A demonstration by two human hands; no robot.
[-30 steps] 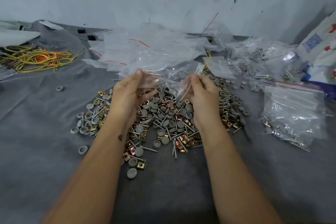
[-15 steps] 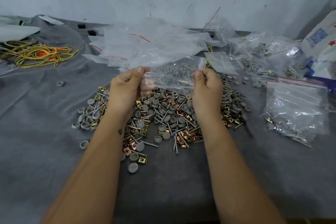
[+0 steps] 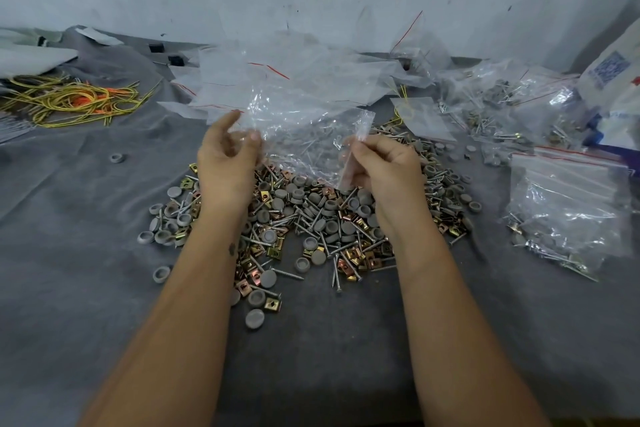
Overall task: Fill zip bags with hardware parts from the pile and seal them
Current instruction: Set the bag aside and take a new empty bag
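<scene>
A clear zip bag [image 3: 301,135] hangs in the air above the pile of hardware [image 3: 311,222], which holds grey caps, screws and brass clips on the grey cloth. My right hand [image 3: 381,166] pinches the bag's right edge between thumb and fingers. At the bag's left edge, my left hand [image 3: 225,163] has its fingers spread and loosely curled; whether it grips the plastic is unclear. The bag looks empty and crumpled.
Empty zip bags with red seals [image 3: 277,80] lie behind the pile. Filled bags [image 3: 568,204] lie at the right, more of them [image 3: 512,104] at the back right. Yellow and orange wires [image 3: 72,100] sit at the far left. A wall stands close behind.
Both hands have risen with the bag and moved apart, stretching it wider. The left hand's fingers have loosened from a pinch to a spread pose.
</scene>
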